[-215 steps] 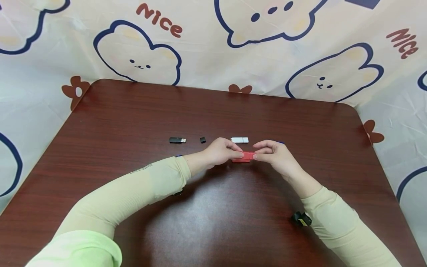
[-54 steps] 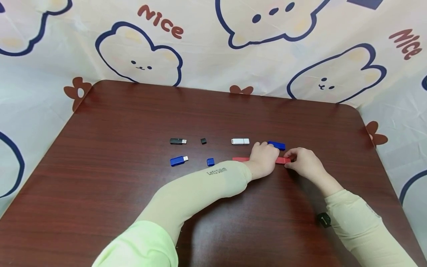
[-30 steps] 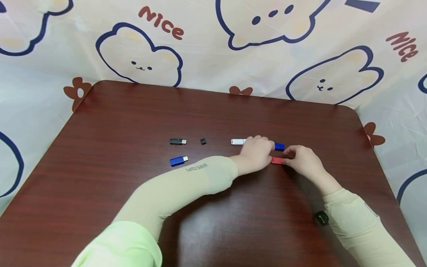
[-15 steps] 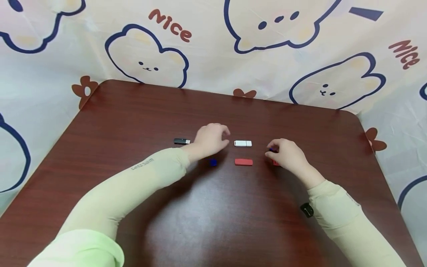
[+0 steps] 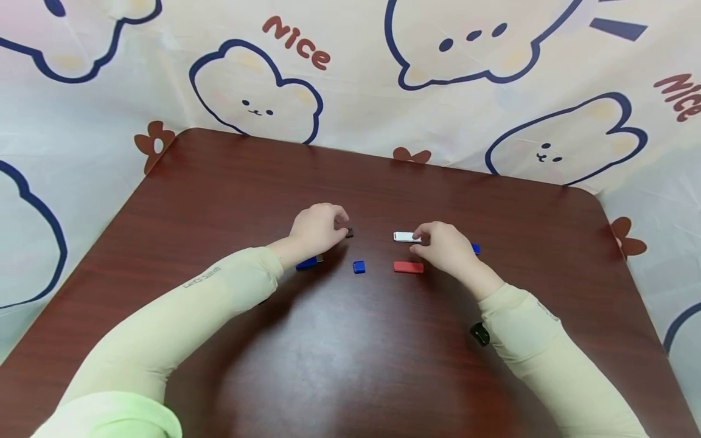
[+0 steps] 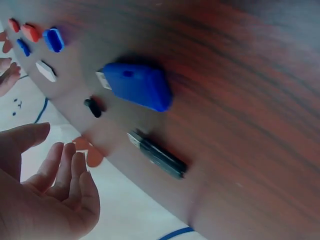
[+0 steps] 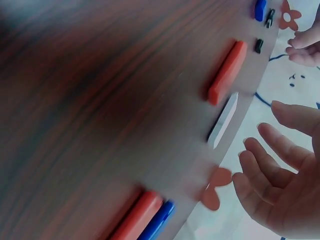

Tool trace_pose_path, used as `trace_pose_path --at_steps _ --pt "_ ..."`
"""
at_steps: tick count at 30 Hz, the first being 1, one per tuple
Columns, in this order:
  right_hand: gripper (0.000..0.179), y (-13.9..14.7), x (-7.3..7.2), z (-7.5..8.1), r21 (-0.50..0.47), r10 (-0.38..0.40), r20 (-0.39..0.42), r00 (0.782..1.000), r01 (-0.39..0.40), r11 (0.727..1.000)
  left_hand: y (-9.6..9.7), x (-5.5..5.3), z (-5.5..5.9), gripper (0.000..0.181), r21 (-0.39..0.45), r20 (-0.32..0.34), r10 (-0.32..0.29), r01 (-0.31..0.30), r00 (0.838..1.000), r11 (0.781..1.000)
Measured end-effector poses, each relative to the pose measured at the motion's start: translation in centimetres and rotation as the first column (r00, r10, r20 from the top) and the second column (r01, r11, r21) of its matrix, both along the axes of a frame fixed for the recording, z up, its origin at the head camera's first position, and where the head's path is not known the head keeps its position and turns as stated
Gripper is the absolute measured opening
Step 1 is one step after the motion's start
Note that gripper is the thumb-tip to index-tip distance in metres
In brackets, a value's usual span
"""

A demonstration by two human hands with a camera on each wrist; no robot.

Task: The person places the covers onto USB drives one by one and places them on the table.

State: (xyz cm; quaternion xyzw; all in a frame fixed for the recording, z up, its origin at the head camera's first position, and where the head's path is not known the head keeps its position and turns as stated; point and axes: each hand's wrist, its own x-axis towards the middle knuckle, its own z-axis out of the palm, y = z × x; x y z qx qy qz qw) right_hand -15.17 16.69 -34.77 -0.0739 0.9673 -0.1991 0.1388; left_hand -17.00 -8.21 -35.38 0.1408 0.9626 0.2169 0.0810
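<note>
My left hand (image 5: 319, 228) hovers beside the small black cap (image 5: 350, 232), its fingers loosely bent with nothing between them. Under and behind it lie the blue USB stick (image 5: 308, 263) and the black USB stick (image 6: 159, 157), which the head view hides; both show metal plugs. My right hand (image 5: 446, 248) hangs by the right end of the white USB stick (image 5: 404, 236). In the right wrist view its fingers are relaxed and apart from the stick. A long red piece (image 5: 408, 267) lies just in front of the white stick, with the blue cap (image 5: 359, 267) to its left.
Another blue piece (image 5: 476, 248) shows partly behind my right hand. Beside it in the right wrist view lies a second red piece (image 7: 135, 217). All rests on a brown table (image 5: 328, 365), with a printed cloth (image 5: 356, 109) hanging behind its far edge.
Earlier both hands held the red stick; now two red pieces lie apart on the table. My left hand has moved left to the black cap, my right hand left toward the white stick.
</note>
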Motion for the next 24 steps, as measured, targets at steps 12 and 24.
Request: trace_pose_path --at_steps 12,24 --pt "0.04 -5.8 -1.6 -0.1 0.042 0.112 0.029 0.993 -0.113 0.993 -3.8 -0.4 -1.0 0.025 -0.057 -0.06 0.023 -0.027 0.998 0.998" --pt "0.034 -11.3 -2.9 -1.5 0.158 0.224 -0.031 0.974 -0.217 0.963 -6.2 -0.6 -1.9 0.022 -0.216 -0.081 -0.058 0.04 0.995 0.976"
